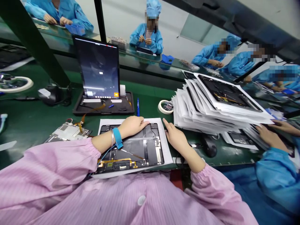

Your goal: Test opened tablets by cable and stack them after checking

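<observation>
An opened black tablet housing (138,147) with ribbon cables and boards lies on a white paper sheet (167,153) in front of me. Across its top edge rests my left hand (132,126), fingers stretched to the right, holding nothing that shows. A blue wrist strap (117,138) with a cord circles that wrist. My right hand (176,136) is beside the sheet's right edge, index finger extended toward its upper corner; its other fingers are partly hidden. Just beyond stands a lit screen (99,68) in a black tray (81,110).
At right rises a tall stack of paper-wrapped housings (201,115), with a tape roll (164,107) and a mouse (209,146) near it. A blue pen (138,107) lies behind the sheet. Left is a metal-covered circuit board (67,131). A co-worker's hands (273,137) touch sheets at far right.
</observation>
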{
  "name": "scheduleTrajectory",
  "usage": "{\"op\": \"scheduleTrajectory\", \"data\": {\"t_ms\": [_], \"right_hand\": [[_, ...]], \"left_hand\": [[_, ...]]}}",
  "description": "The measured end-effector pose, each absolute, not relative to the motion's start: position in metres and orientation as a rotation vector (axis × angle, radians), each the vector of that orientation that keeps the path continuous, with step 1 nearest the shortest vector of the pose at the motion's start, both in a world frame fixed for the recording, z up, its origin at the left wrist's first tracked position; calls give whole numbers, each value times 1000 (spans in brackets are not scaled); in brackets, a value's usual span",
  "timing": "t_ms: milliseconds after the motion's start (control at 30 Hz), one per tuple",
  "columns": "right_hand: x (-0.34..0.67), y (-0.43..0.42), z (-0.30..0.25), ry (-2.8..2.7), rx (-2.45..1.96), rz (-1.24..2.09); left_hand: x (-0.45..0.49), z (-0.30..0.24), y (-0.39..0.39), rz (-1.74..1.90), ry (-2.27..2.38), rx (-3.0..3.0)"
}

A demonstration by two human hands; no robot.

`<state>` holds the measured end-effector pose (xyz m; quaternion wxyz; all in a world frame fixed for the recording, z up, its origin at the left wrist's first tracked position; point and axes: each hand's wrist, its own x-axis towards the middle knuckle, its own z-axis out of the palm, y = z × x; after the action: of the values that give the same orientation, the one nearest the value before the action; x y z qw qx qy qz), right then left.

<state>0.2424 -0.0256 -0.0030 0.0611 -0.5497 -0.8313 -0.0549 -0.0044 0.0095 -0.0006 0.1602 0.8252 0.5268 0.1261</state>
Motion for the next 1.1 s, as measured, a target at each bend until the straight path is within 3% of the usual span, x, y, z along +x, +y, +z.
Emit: {"op": "scheduleTrajectory", "data": {"t_ms": [100, 300, 400, 700, 967, 1100], "right_hand": [[247, -24, -3, -2412, -1637, -176], [255, -49, 12, -2025, -1531, 559], [250, -55, 12, -1969, -1513, 758], [245, -62, 2, -1912, -1535, 773], [250, -70, 1, -1846, -1387, 1288], [245, -68, 5, -1836, -1479, 1263]], "left_hand": [[-5, -3, 10, 382, 1508, 2364], [-4, 0, 10, 346, 1522, 2354], [-4, 0, 10, 347, 1523, 2348], [-5, -1, 10, 349, 1517, 2347], [-5, 0, 10, 332, 1524, 2357], [-5, -2, 10, 333, 1522, 2364]]}}
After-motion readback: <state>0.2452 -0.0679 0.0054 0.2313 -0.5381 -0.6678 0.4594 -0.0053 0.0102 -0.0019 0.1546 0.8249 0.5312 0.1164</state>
